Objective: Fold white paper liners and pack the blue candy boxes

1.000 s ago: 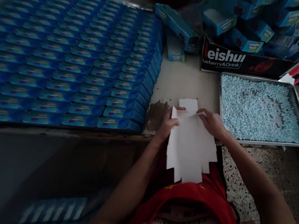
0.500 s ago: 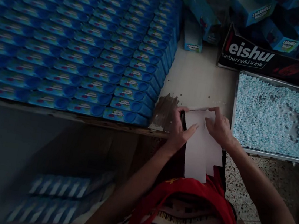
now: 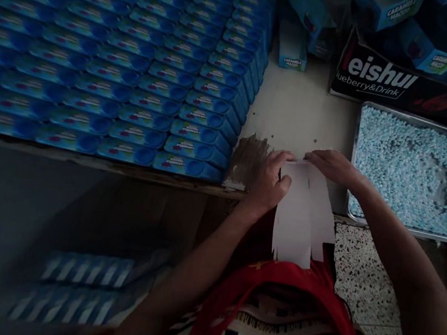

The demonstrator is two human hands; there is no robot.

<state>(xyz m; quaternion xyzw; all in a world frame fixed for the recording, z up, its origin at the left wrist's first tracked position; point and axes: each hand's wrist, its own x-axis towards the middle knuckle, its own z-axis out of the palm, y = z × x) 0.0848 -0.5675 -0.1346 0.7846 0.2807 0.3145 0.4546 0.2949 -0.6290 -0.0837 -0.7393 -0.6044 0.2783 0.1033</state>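
Note:
A white sheet of folded card (image 3: 295, 217) hangs over the table's front edge, its lower end near the red apron. My left hand (image 3: 272, 180) grips the card's upper left corner, fingers curled over the top and thumb bent on its face. Along the top right edge lies my right hand (image 3: 330, 165), its fingers together on the card; its fingertips are partly hidden.
Rows of blue boxes (image 3: 139, 115) cover the table's left part. To the right stands a metal tray (image 3: 357, 154) of small pale-blue candies, behind it a black carton (image 3: 377, 81) with blue boxes. More boxes (image 3: 86, 270) sit low at left.
My right hand has moved from the card's face to its top edge. My left thumb has bent in, and its fingers have come over the top. The view has shifted slightly.

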